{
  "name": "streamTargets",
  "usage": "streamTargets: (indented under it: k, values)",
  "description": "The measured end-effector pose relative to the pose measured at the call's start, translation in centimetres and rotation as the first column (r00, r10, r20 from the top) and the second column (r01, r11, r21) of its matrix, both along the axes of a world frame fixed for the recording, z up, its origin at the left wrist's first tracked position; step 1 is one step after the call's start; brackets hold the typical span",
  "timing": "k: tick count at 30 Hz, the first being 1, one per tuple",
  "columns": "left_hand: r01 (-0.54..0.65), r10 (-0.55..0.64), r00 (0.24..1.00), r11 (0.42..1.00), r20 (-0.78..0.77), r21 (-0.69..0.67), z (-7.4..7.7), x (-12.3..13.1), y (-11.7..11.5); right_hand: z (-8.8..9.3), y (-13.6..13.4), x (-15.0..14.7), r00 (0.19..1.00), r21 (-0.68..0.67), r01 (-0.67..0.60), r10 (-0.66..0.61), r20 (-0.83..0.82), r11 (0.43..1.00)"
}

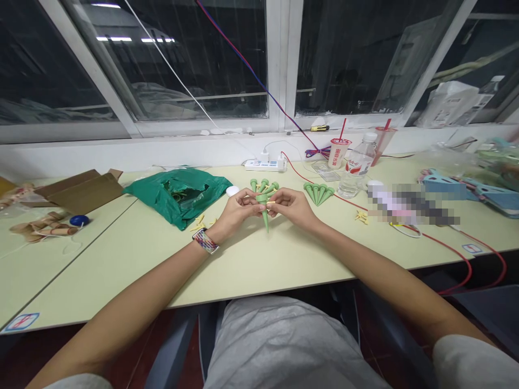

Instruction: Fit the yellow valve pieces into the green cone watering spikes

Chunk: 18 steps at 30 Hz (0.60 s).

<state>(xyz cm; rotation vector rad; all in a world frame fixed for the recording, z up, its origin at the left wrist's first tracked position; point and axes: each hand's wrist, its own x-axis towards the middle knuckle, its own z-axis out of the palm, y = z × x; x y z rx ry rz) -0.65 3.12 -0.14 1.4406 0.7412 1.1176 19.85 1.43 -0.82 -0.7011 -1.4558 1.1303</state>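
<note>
Pinching a green spike (265, 220) near its broad head, your left hand (239, 209) steadies the piece point-down over the pale table (259, 270), in front of you. Your right hand (295, 208), thumb and fingertips drawn together, grips a small yellow piece (271, 203) at the spike's side; whether it is seated there, your fingers leave too little showing to tell. A woven watch strap (206, 241) circles your left wrist.

Just beyond your fingertips lies a cluster of green spikes (263, 182), with yellow showing among them; these look like the finished share, though your hands partly cover the group. To the right, four bare spikes (315, 193) fan out with their tips together and no yellow in sight, apparently the share left to do. Loose yellow parts wait in two spots: one scatter (198, 224) beside your left wrist, another heap (361, 217) beyond your right forearm. By that count, the job looks partway through, with the spike in your hands midway in its own assembly.

Farther out, a torn green bag (152, 189) sprawls to the left, and a power strip (265, 165) rests against the wall below the window.
</note>
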Motion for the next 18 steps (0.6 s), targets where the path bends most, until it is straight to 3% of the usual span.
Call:
streamTargets:
  k: [6, 13, 18]
  values:
    - [-0.048, 0.048, 0.998, 0.999, 0.027, -0.027, -0.3, 0.2, -0.1, -0.3, 0.3, 0.4, 1.000, -0.024, 0.011, -0.011, 0.009, 1.000]
    - [-0.058, 0.061, 0.997, 0.997, -0.050, 0.052, -0.9, -0.2, 0.3, -0.9, 0.7, 0.1, 1.000, -0.092, 0.014, -0.015, -0.014, 0.996]
    - [-0.045, 0.046, 0.998, 0.999, -0.036, 0.024, -0.9, -0.4, 0.4, -0.9, 0.4, -0.1, 1.000, -0.056, 0.018, -0.019, -0.014, 0.998]
